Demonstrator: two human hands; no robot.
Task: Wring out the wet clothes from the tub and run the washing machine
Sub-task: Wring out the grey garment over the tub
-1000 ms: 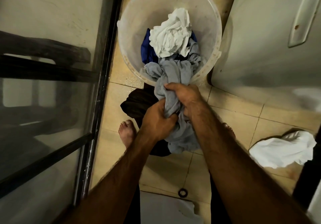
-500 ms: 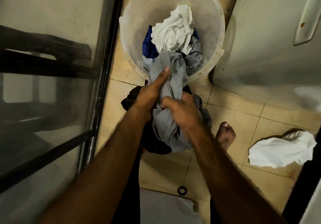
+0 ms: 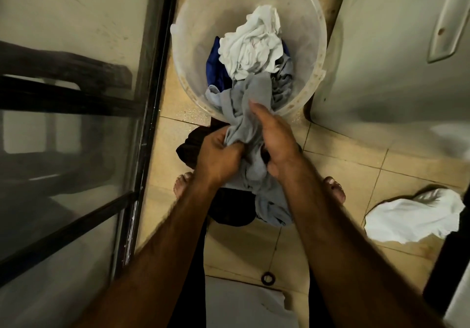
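Wringing step: left hand and right hand are both gripping the grey garment, which is trailing over the tub rim. Counter-twisting the fists above the tub would likely be draining it best.

At frame centre we grip a grey garment with our left hand and right hand, below the tub.

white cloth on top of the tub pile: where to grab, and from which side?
Probably best to pinch the bunched folds at the middle of the white cloth, coming straight down. It lies topmost and uncovered. The tub wall blocks a sideways reach, and the grey garment crowds its near edge.
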